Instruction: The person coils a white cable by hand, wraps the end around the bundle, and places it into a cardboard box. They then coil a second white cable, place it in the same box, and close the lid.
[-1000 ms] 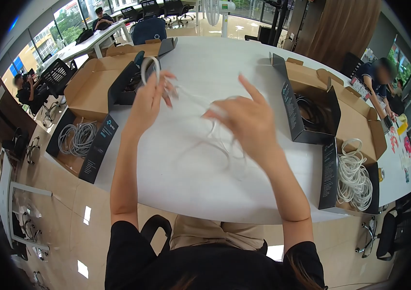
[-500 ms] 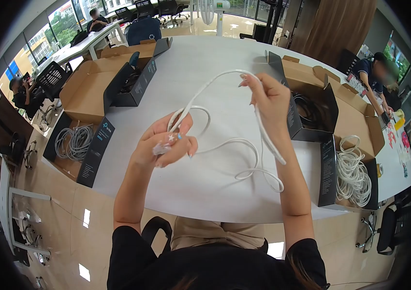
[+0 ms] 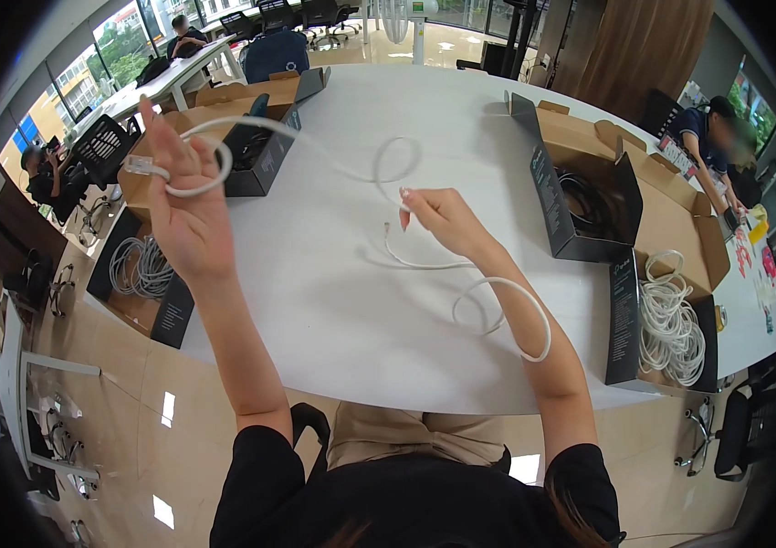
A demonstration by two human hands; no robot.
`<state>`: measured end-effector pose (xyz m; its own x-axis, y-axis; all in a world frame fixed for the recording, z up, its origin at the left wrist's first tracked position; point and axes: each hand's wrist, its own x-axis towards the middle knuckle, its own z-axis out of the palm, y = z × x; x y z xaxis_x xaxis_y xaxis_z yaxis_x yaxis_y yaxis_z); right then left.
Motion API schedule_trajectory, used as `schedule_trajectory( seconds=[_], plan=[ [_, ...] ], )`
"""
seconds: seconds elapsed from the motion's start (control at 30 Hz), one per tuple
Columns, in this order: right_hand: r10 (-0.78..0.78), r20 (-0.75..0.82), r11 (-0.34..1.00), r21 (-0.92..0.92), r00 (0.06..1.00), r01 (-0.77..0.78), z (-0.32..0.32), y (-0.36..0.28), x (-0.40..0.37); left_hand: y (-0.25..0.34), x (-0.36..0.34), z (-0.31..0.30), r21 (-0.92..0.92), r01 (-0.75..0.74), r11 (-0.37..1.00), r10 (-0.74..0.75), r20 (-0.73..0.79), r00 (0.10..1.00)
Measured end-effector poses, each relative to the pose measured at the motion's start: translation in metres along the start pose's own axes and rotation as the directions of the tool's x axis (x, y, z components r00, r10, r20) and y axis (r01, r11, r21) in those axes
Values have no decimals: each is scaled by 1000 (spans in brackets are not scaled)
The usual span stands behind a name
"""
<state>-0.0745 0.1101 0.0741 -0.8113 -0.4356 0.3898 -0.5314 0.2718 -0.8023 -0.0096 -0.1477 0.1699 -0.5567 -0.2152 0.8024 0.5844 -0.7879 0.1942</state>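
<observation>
A white network cable point(image 3: 292, 133) runs between my two hands. My left hand point(image 3: 192, 215) is raised at the left, palm up with fingers extended; the cable loops around its fingers, and a clear plug point(image 3: 139, 164) sticks out beside them. Lower, over the middle of the table, my right hand point(image 3: 450, 221) pinches the cable between thumb and fingertips. The cable's other end, with a small plug point(image 3: 388, 226), lies near the right hand. A slack loop of it hangs across my right forearm.
On the white table point(image 3: 361, 338), an open box point(image 3: 169, 320) at left holds grey cables; another box point(image 3: 271, 164) stands behind it. At right, one box point(image 3: 557, 219) contains black cable, another point(image 3: 623, 320) white cables. A person point(image 3: 707, 137) works at far right.
My left hand has moved up and left, turning its palm up with the cable looped on it. My right hand has come lower and toward the middle, sliding nearer the table.
</observation>
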Motion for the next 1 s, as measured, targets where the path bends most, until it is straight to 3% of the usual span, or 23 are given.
schedule_trajectory(
  seconds=[0.03,0.1,0.13,0.17,0.27,0.37,0.5,0.6,0.7,0.8,0.9,0.93,1.0],
  plan=[
    [-123,15,991,53,992,122,9,7,2,-2,5,3,465,-76,882,169,-161,972],
    [-187,155,981,-18,970,192,17,8,-1,-1,13,-12,702,-105,704,293,-153,944],
    [-114,272,976,-149,955,159,14,-25,-7,-3,15,-21,799,-110,592,354,-135,925],
    [-27,374,949,-283,927,142,15,-48,-12,-7,14,-26,807,-128,576,394,-137,909],
    [-203,365,877,-345,909,335,37,-67,-28,-7,17,-32,678,-42,734,299,-267,916],
    [-209,297,883,-353,932,311,34,-81,-29,-4,14,-43,654,-45,755,244,-217,945],
    [-170,198,900,-367,965,234,25,-84,-27,-27,-2,-21,595,60,801,121,-259,958],
    [-130,69,837,-528,989,147,25,-71,-25,-40,-24,-16,445,123,887,-56,-159,986],
    [-144,-136,952,-291,980,100,11,-47,-14,-39,-38,-24,287,299,910,-341,111,933],
    [110,-161,974,-179,981,-139,-28,-56,-8,-40,-44,-38,-35,527,849,-504,247,828],
    [114,-120,993,-2,986,-115,-54,-48,-7,-41,-51,-1,246,520,818,-514,-94,853],
    [48,-51,999,-18,998,-49,-58,-48,-9,-42,-52,12,330,526,784,-474,-230,850],
    [-82,90,996,-36,993,86,-65,-52,-12,-45,-51,2,517,463,720,-443,-170,880]
  ],
)
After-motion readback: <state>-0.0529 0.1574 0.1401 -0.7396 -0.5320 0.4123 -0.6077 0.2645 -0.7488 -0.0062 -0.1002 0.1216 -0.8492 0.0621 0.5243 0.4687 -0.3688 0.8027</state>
